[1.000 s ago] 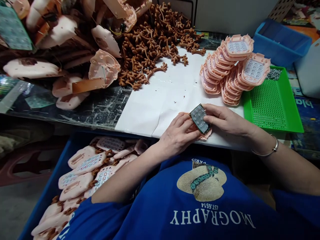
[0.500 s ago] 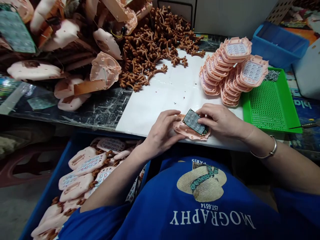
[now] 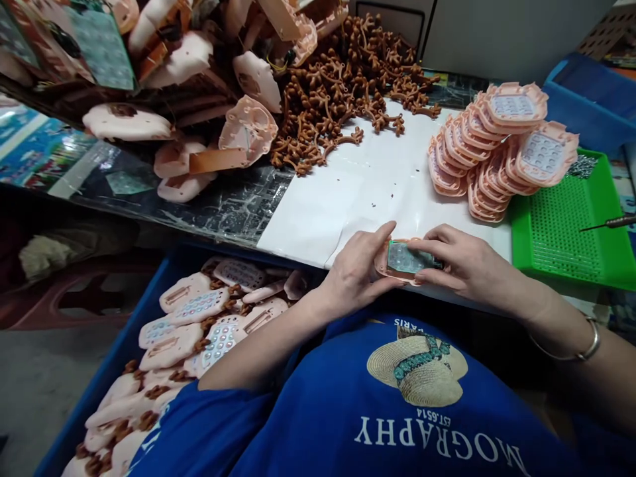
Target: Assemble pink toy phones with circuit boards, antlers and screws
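Note:
My left hand and my right hand both grip one pink plastic shell at the near edge of the white sheet. A green keypad board lies flat inside the shell. My left thumb and fingers clamp the shell's left end. The fingers of my right hand press on the board's right end. A silver bangle circles my right wrist.
Finished pink shells stand stacked at the right, beside a green perforated tray with a tool tip over it. A heap of brown rubber pieces and loose pink shells fill the back. A blue crate of shells sits below left.
The keypad board, tilted up between my fingers before, now lies flat in the pink shell. Both hands closed in on the shell. The view shifted left.

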A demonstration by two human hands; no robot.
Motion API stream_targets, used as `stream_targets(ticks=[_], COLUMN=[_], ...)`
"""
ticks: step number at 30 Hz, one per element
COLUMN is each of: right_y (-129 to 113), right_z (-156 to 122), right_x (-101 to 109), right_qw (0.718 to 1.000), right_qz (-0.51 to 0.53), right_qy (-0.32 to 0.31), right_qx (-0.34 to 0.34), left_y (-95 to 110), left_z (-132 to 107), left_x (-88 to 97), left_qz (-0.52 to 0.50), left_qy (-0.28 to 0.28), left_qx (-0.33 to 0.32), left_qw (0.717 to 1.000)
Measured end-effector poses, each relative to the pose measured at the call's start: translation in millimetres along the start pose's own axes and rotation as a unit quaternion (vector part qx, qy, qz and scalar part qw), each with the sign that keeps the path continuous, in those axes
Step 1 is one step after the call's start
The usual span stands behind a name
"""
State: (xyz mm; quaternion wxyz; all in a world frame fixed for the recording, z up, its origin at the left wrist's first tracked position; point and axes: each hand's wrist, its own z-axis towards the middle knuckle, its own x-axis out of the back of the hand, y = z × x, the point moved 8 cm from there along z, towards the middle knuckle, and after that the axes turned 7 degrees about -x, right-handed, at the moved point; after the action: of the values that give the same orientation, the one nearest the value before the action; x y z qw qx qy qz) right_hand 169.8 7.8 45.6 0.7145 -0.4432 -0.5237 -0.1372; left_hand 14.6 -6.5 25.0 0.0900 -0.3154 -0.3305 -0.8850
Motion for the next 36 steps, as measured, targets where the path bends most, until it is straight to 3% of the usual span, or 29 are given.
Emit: stream_targets(ticks=[8, 36], right_y=[-3.2, -4.1], right_z=[-5.7, -6.4], right_x=[0.9, 0.6], right_qw=[0.998, 0.995], right_qz=[-0.052, -0.070], right_qy=[0.024, 0.042], right_qx=[0.039, 0.051], left_y=[5.8, 4.3], left_z=[0.5, -0.7], left_x=[-5.4, -6.3], left_qz=[0.005, 0.006], left_qy=[0.023, 0.015], left_qx=[-0.021, -0.011], left_qw=[1.000, 1.000])
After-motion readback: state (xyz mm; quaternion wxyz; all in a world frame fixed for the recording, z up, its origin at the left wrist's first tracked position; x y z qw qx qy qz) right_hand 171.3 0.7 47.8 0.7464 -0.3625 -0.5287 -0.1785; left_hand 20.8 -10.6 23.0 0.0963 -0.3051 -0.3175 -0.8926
